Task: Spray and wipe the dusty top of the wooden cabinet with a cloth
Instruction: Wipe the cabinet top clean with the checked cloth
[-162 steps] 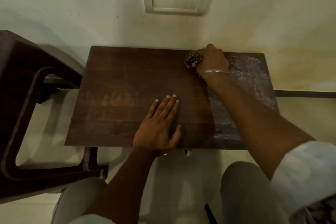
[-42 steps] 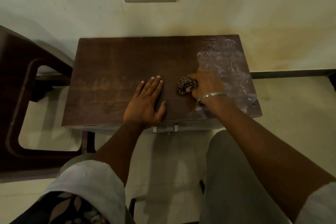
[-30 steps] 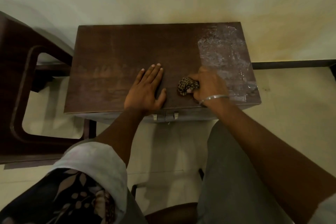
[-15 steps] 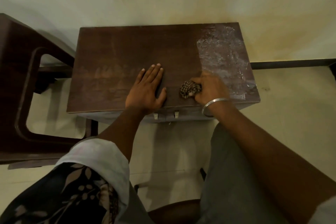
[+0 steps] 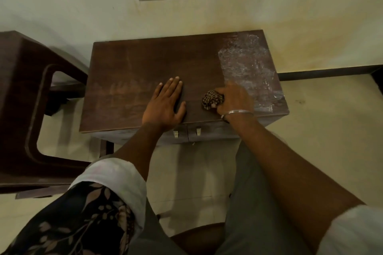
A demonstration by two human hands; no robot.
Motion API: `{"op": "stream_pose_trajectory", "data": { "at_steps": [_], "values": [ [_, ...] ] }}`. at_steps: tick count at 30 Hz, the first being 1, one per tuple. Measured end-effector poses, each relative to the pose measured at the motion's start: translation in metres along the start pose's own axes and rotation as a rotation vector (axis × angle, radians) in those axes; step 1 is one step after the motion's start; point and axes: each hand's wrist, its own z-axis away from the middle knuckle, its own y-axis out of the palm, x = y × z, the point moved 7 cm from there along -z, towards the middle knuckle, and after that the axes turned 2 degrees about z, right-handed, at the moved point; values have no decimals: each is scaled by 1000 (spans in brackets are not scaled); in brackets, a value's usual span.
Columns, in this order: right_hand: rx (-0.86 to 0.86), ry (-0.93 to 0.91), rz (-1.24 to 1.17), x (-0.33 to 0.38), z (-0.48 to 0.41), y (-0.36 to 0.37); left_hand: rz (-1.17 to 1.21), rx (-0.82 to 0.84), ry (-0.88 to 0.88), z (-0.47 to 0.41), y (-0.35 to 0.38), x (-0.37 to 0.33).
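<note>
Right hand (image 5: pixel 234 99) grips the balled checked cloth (image 5: pixel 212 99) at the cabinet top (image 5: pixel 145 64) front edge, left hand (image 5: pixel 165 103) flat beside it; so small a wad may merely smear the dust (image 5: pixel 248 68) beyond

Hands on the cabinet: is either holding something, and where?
The right hand grips the bunched brown-checked cloth by its right side; left hand lies flat, holding nothing.
</note>
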Motion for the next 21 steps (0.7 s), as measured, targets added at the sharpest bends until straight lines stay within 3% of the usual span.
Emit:
{"op": "stream_pose_trajectory", "data": {
  "at_steps": [5, 11, 17, 21],
  "values": [
    [29, -46, 8, -5, 36, 6, -42, 18, -5, 1, -1, -3],
    [1, 26, -17, 0, 18, -4, -17, 34, -58, -6, 10, -22],
    [1, -29, 10, -5, 41, 1, -67, 57, 193, -17, 19, -59],
    [-57, 37, 19, -7, 18, -7, -50, 35, 189, -21, 22, -63]
  ]
}}
